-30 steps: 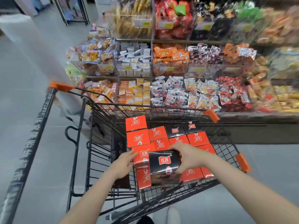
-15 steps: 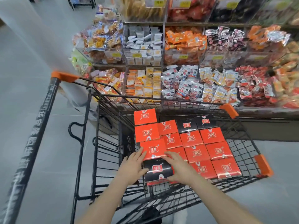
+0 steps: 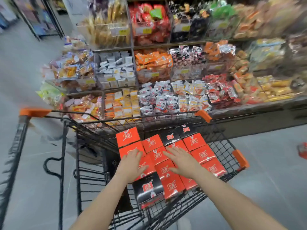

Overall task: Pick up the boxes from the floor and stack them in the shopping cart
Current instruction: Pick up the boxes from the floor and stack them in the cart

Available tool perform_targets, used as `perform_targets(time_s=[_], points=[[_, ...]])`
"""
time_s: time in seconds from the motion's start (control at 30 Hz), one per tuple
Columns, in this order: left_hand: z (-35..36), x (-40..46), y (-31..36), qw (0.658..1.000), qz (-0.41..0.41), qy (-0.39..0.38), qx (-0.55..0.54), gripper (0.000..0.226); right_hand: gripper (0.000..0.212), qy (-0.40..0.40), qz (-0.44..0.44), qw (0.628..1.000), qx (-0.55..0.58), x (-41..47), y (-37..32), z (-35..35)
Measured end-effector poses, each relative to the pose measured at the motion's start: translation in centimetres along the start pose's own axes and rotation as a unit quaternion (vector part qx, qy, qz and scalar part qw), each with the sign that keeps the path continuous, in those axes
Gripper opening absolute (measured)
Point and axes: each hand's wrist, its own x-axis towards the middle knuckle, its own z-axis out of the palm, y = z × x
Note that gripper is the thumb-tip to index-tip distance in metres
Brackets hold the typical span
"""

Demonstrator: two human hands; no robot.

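A black wire shopping cart (image 3: 221,146) with orange plastic corner caps holds a flat layer of glossy cardboard boxes, most of them orange-red boxes (image 3: 194,141), each with a small white label in the middle. They lie side by side in tight rows, edges touching. Two dark ones sit at the far row, and one black glossy box (image 3: 148,188) lies at the near end, just below the left hand (image 3: 132,165). Both hands are spread flat with straight fingers, holding nothing. The left hand rests over the orange-red boxes of the left row; the right hand (image 3: 181,161) lies over the middle rows. Beyond the cart, a shelf (image 3: 249,110) carries crinkled foil snack packets (image 3: 159,100).
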Motion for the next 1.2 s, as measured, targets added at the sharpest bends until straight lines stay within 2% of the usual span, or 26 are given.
perform_targets(time_s=[0.13, 0.23, 0.33, 0.5, 0.7, 0.87, 1.03, 1.2], points=[[-4.7, 4.9, 4.6, 0.995, 0.075, 0.053, 0.034, 0.068, 0.071, 0.065, 0.095, 0.993, -0.02, -3.9, 4.1, -3.5], [-8.0, 7.9, 9.9, 0.984, 0.142, 0.092, 0.048, 0.076, 0.073, 0.104, 0.167, 0.98, -0.014, -8.5, 7.0, -5.6], [-10.3, 10.0, 16.5, 0.968, 0.217, 0.116, 0.052, 0.08, 0.071, 0.146, 0.23, 0.962, 0.001, -14.0, 9.9, -7.1], [-11.7, 10.8, 29.5, 0.934, 0.323, 0.138, 0.068, 0.073, 0.071, 0.188, 0.346, 0.919, 0.017, -25.9, 14.6, -7.7], [-9.3, 8.9, 47.2, 0.897, 0.416, 0.135, 0.059, 0.081, 0.064, 0.238, 0.459, 0.855, 0.036, -42.2, 19.1, -5.5], [-5.6, 5.7, 61.0, 0.868, 0.483, 0.11, 0.043, 0.072, 0.065, 0.252, 0.527, 0.81, 0.052, -55.6, 22.4, -1.9], [-2.3, 2.9, 72.0, 0.836, 0.542, 0.076, 0.036, 0.088, 0.064, 0.266, 0.593, 0.755, 0.085, -66.0, 23.8, 1.4], [0.6, 2.3, 80.9, 0.805, 0.589, 0.05, 0.055, 0.09, 0.063, 0.264, 0.667, 0.686, 0.122, -73.3, 25.8, 5.1]])
